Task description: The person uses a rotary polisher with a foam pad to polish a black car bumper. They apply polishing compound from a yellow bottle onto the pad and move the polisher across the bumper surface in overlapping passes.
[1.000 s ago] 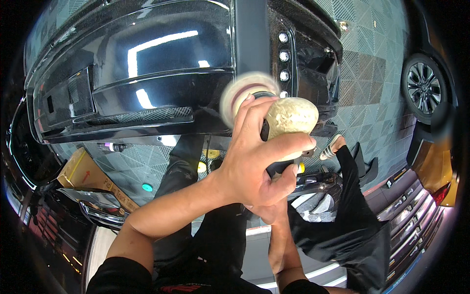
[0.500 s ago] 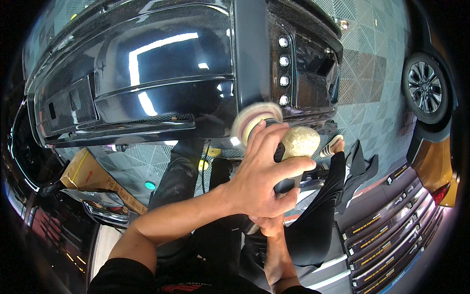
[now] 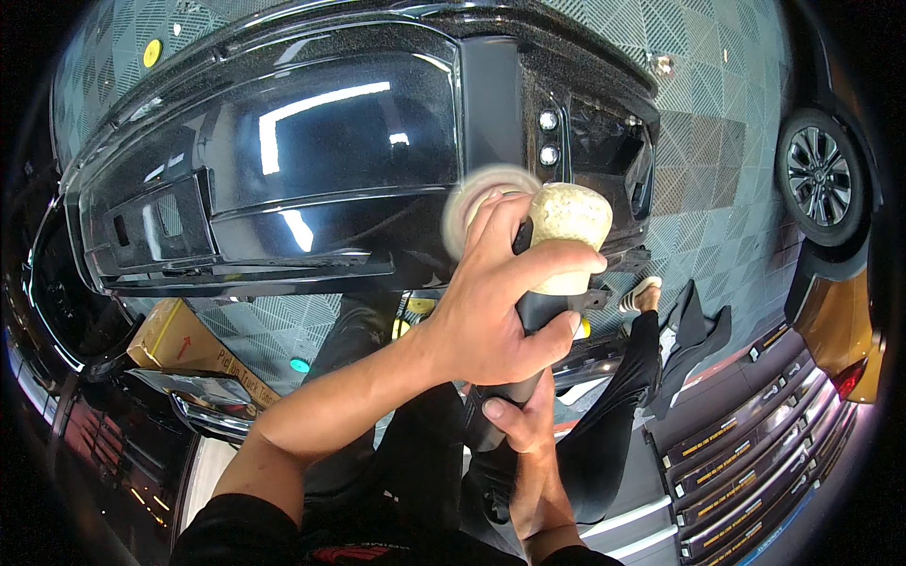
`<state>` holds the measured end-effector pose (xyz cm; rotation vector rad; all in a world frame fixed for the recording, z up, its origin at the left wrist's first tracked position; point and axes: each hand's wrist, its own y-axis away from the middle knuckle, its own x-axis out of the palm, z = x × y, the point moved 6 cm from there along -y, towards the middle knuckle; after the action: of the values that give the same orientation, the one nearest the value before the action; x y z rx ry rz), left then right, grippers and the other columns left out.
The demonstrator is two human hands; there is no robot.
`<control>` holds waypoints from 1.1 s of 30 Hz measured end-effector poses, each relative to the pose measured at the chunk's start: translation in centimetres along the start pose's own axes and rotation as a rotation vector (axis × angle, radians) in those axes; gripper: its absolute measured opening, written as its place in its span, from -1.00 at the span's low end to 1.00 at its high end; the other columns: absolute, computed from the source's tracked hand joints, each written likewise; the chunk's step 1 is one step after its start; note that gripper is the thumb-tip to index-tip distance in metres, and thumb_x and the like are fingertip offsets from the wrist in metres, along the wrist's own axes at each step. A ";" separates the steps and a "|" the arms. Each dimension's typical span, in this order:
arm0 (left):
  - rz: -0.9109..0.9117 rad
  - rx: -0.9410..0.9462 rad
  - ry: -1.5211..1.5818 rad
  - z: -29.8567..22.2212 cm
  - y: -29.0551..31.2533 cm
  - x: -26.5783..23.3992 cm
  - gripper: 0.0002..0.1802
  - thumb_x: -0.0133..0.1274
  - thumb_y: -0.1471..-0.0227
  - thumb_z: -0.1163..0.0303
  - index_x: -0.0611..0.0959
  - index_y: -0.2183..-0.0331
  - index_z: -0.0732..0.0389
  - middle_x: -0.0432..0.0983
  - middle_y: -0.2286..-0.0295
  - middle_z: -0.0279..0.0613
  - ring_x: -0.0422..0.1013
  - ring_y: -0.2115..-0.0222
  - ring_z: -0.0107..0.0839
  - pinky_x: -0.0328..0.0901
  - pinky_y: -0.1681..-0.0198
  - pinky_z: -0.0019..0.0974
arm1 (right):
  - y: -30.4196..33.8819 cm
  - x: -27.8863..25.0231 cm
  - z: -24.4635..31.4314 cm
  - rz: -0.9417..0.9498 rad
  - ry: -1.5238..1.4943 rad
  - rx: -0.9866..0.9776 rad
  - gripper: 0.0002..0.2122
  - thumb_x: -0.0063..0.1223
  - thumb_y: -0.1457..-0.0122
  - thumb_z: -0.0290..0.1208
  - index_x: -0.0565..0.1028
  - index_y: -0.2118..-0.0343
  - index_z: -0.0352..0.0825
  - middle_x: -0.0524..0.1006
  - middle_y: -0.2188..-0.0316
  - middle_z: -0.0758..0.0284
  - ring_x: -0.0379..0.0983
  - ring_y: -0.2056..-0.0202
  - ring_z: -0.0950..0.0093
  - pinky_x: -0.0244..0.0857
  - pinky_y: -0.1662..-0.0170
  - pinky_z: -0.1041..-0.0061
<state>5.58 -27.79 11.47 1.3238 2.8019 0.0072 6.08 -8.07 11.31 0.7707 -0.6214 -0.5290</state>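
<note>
With both hands I hold a polisher, its rounded cream-coloured housing worn and speckled, its handle black. My left hand wraps over the front of the tool, fingers closed round its head. Behind it, my right hand grips the black handle from below. The polisher's round pad is blurred, as if spinning. It lies over the near part of a glossy black car bumper, beside a matte dark vertical strip. Whether the whole pad touches the surface I cannot tell.
A cardboard box lies on the left by some chrome trim. Long dark boxes are stacked at the lower right, near an orange car. A sandalled foot shows just beyond my hands. A yellow disc rests on the tiled floor.
The polisher has tilted and its housing and handle have shifted slightly up and left. The pad has moved a little up and left over the bumper. More of my right hand shows.
</note>
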 end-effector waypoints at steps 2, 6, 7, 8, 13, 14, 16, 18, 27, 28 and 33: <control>-0.007 -0.003 -0.004 0.0 -0.7 -0.2 -0.47 0.23 0.27 0.38 0.66 0.10 0.07 0.39 0.02 0.10 0.27 -0.01 0.11 0.06 -0.20 0.10 | -0.4 0.3 0.8 -0.017 -0.009 0.008 -0.18 0.39 -0.02 -0.24 0.11 -0.25 -0.44 0.50 0.14 0.18 0.49 0.15 0.42 0.40 0.06 0.40; -0.015 -0.025 -0.012 0.2 -1.7 -0.6 -0.49 0.22 0.25 0.38 0.66 0.11 0.08 0.37 0.05 0.08 0.26 0.01 0.09 0.07 -0.19 0.06 | -1.4 0.6 1.9 -0.033 -0.051 -0.001 -0.15 0.42 0.01 -0.20 0.11 -0.24 -0.44 0.50 0.17 0.18 0.52 0.19 0.40 0.42 0.11 0.41; -0.016 -0.037 -0.013 0.3 -2.0 -0.7 -0.49 0.22 0.24 0.37 0.66 0.11 0.08 0.37 0.06 0.07 0.26 0.01 0.08 0.07 -0.18 0.06 | -1.6 0.7 2.2 -0.032 -0.071 -0.008 -0.14 0.43 0.02 -0.19 0.11 -0.24 -0.44 0.50 0.18 0.18 0.53 0.19 0.40 0.43 0.11 0.41; -0.018 -0.046 -0.003 0.6 -2.2 -0.7 -0.49 0.22 0.24 0.37 0.66 0.11 0.07 0.35 0.09 0.06 0.25 0.01 0.08 0.08 -0.17 0.04 | -1.6 0.7 2.3 -0.034 -0.105 -0.006 -0.13 0.43 0.04 -0.19 0.12 -0.24 -0.44 0.50 0.18 0.18 0.53 0.19 0.39 0.43 0.12 0.41; 0.000 -0.063 -0.026 0.4 -2.3 -0.3 -0.48 0.23 0.24 0.35 0.66 0.10 0.05 0.34 0.09 0.06 0.24 0.01 0.10 0.07 -0.17 0.05 | -1.0 0.7 2.2 -0.042 -0.208 0.021 -0.11 0.46 0.08 -0.20 0.13 -0.23 -0.42 0.50 0.19 0.17 0.54 0.19 0.36 0.45 0.12 0.39; 0.010 -0.058 -0.037 0.2 -2.1 -0.1 -0.48 0.24 0.24 0.34 0.66 0.10 0.05 0.33 0.09 0.06 0.23 0.01 0.10 0.07 -0.18 0.05 | -0.6 0.6 2.0 -0.056 -0.208 0.032 -0.12 0.46 0.07 -0.20 0.14 -0.23 -0.42 0.51 0.20 0.18 0.54 0.20 0.36 0.45 0.12 0.39; 0.024 -0.069 -0.031 0.2 -1.1 0.8 -0.48 0.25 0.24 0.32 0.66 0.10 0.05 0.33 0.08 0.06 0.23 0.00 0.11 0.06 -0.18 0.06 | 0.3 0.5 1.6 -0.085 -0.207 0.057 -0.13 0.46 0.06 -0.20 0.14 -0.23 -0.42 0.51 0.20 0.18 0.54 0.20 0.36 0.44 0.13 0.39; 0.025 -0.076 0.017 0.1 -0.6 1.5 -0.49 0.27 0.23 0.32 0.67 0.10 0.06 0.33 0.08 0.06 0.22 0.00 0.13 0.05 -0.18 0.07 | 1.1 0.4 1.2 -0.129 -0.206 0.078 -0.14 0.46 0.05 -0.20 0.15 -0.23 -0.42 0.51 0.20 0.18 0.54 0.21 0.36 0.45 0.13 0.39; 0.001 -0.036 -0.010 0.9 -4.0 -0.1 -0.50 0.21 0.25 0.40 0.68 0.12 0.03 0.42 0.15 -0.02 0.31 0.09 0.03 0.13 -0.12 0.02 | -2.0 1.3 2.9 -0.120 -0.244 0.028 -0.13 0.46 -0.01 -0.21 0.13 -0.28 -0.40 0.48 0.15 0.25 0.49 0.18 0.46 0.42 0.10 0.43; -0.009 -0.036 0.002 1.1 -4.5 -0.4 -0.49 0.20 0.25 0.40 0.68 0.11 0.02 0.43 0.16 -0.03 0.32 0.10 0.02 0.13 -0.12 0.00 | -2.6 1.1 2.8 -0.110 -0.216 0.028 -0.14 0.45 -0.01 -0.26 0.13 -0.30 -0.38 0.46 0.12 0.27 0.46 0.16 0.48 0.41 0.09 0.43; -0.029 -0.042 0.007 1.9 -6.1 -1.1 -0.48 0.18 0.23 0.40 0.67 0.09 -0.01 0.42 0.14 -0.03 0.32 0.08 0.01 0.13 -0.13 -0.01 | -3.8 2.1 4.7 -0.163 -0.259 0.072 -0.14 0.45 0.02 -0.26 0.15 -0.29 -0.37 0.47 0.11 0.26 0.47 0.13 0.46 0.43 0.07 0.42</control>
<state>1.65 -32.55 9.49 1.2765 2.8104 0.0703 3.48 -13.95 11.66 0.8323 -0.8254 -0.7667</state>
